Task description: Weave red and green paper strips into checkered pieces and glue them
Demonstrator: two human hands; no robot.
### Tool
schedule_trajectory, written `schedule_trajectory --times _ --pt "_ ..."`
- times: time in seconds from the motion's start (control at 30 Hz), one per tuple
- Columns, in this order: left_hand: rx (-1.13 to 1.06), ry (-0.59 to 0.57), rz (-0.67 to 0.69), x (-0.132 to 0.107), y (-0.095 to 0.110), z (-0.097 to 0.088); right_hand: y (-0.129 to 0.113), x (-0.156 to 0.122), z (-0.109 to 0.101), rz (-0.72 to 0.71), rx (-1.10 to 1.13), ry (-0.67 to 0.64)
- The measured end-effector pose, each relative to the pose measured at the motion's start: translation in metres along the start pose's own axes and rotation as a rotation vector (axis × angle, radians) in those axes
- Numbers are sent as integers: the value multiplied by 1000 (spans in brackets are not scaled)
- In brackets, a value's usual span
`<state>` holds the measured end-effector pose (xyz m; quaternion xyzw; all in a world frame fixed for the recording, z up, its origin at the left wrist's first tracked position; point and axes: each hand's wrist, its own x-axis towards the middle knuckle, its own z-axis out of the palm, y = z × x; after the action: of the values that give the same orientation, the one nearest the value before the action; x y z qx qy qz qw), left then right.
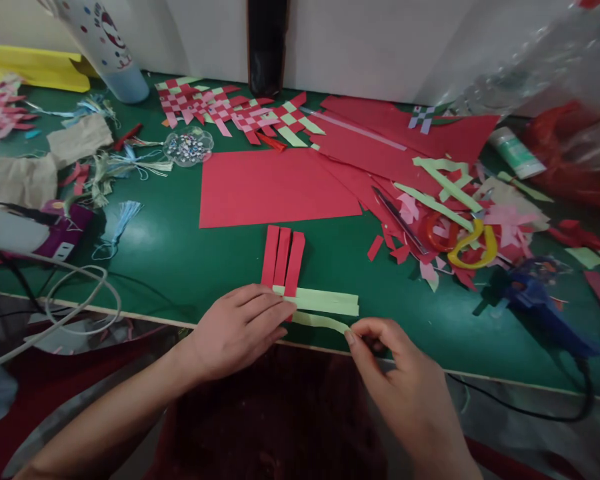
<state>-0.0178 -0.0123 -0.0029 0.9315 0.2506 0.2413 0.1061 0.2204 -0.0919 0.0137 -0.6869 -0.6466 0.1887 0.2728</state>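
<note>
Three red paper strips (283, 259) lie side by side near the front edge of the green table (180, 253). A light green strip (325, 301) crosses their lower ends. My left hand (240, 330) rests flat on the lower ends of the red strips, fingers stretched out and pressing them down. My right hand (380, 343) pinches the right end of a second light green strip (323, 321), which runs left towards my left fingertips.
A red paper sheet (275, 187) lies behind the strips. Woven red, pink and green paper mats (230, 110) sit at the back. Scissors with orange and yellow handles (460, 240) lie among paper scraps at the right, next to a blue glue gun (540, 300). Cables (75, 293) hang at the left.
</note>
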Motion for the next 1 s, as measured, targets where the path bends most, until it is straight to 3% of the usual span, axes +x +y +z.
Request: schedule_trajectory --times 0.13,0.33,0.7,1.0 --pt "-33 -67 -80 8 3 -2 -3 -2 0 119 209 24" --pt "-21 -139 -176 15 7 -2 -10 2 -1 152 447 10" --pt "-26 -182 -193 20 6 -3 -11 6 2 199 579 -7" --pt "-27 -170 -163 19 5 -5 -7 4 0 201 521 18"
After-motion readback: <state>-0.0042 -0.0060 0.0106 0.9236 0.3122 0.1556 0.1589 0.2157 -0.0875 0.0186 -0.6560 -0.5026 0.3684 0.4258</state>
